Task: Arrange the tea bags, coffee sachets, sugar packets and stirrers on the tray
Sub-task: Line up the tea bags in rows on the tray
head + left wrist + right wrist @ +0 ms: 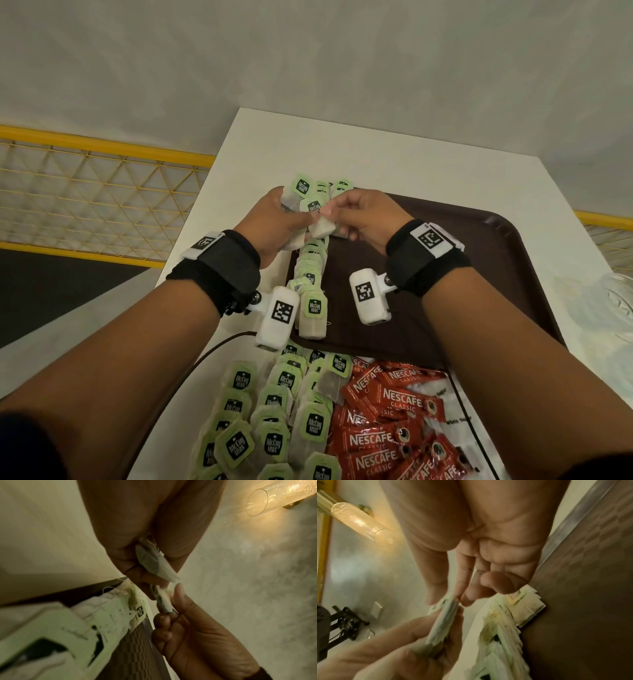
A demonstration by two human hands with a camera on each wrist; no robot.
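My left hand [281,219] grips a small stack of green-tagged tea bags [301,192] above the far left corner of the dark brown tray [462,274]. My right hand [356,212] pinches one tea bag [320,224] at the edge of that stack; the right wrist view shows thumb and fingers on the stack's end [448,607]. A row of tea bags [310,274] lies along the tray's left side. In the left wrist view the held bags [154,562] sit between my fingers.
A pile of loose tea bags [274,421] and red coffee sachets [380,425] with white sugar packets [442,394] lies at the near edge of the white table [342,147]. A glass object [616,301] stands right of the tray. A yellow mesh railing [96,192] runs on the left.
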